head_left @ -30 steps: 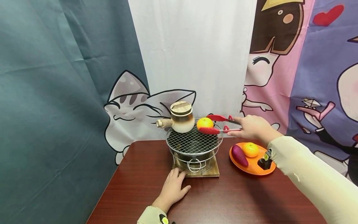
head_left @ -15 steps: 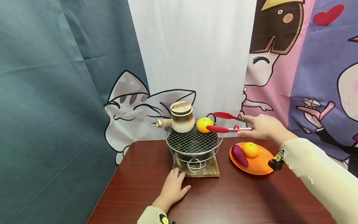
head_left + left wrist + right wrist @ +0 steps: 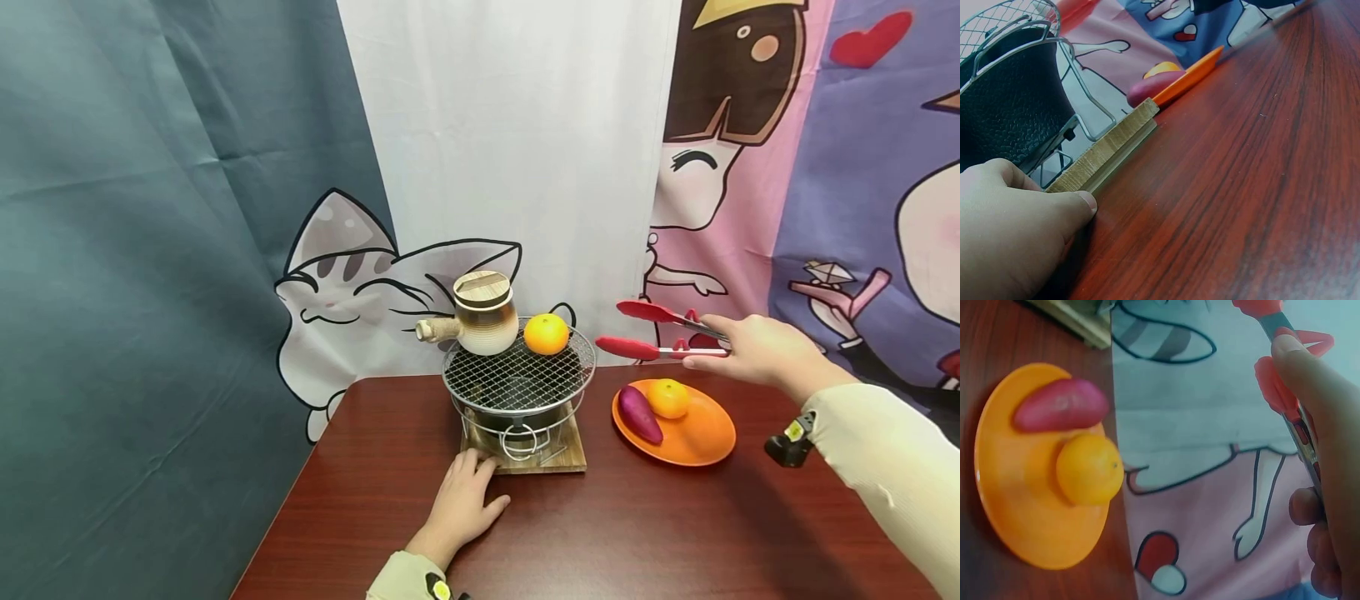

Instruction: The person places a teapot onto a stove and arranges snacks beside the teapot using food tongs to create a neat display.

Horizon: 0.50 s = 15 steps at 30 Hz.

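My right hand grips the metal handles of red-tipped tongs, held in the air to the right of the grill. The two red tips are spread with nothing between them. A mandarin orange sits on the round wire grill, beside a clay teapot with a wooden lid and a side handle. At the front left corner of the wooden board under the grill, my left hand rests with fingers extended. Its thumb lies near the board's edge in the left wrist view.
An orange plate on the table to the right bears a purple sweet-potato-shaped item and a second mandarin orange. A printed curtain hangs close behind the table's back edge.
The tongs have let go of the mandarin orange, which stays on the grill. My right hand has drawn them away to the right with the tips spread. The left hand has stayed put.
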Tool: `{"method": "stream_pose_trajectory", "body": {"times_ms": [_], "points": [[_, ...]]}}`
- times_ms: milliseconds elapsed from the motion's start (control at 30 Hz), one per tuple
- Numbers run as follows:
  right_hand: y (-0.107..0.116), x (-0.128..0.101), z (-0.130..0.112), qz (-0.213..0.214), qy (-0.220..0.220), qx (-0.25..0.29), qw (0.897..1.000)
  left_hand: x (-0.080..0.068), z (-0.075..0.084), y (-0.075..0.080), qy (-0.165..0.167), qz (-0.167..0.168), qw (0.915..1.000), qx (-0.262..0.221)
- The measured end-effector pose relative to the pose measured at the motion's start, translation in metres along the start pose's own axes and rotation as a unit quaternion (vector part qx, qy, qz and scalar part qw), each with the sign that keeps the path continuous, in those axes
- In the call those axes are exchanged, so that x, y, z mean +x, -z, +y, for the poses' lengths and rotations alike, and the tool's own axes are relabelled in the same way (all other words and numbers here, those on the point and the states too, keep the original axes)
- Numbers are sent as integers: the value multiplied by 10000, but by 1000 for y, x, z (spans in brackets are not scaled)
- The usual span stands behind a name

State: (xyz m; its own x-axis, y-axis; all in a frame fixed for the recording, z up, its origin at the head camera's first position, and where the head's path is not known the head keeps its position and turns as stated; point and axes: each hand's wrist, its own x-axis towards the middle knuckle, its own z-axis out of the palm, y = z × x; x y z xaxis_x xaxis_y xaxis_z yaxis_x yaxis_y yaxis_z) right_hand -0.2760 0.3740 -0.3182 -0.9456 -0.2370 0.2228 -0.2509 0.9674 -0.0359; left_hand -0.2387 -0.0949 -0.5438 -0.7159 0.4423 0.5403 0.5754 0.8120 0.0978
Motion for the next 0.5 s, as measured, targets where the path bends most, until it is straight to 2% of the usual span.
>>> {"method": "stream_pose_trajectory", "body": {"times_ms": [500], "points": [[-27,-25,47,-377,-539,156,9977,0,0,0,94,-125,9999,-15]]}}
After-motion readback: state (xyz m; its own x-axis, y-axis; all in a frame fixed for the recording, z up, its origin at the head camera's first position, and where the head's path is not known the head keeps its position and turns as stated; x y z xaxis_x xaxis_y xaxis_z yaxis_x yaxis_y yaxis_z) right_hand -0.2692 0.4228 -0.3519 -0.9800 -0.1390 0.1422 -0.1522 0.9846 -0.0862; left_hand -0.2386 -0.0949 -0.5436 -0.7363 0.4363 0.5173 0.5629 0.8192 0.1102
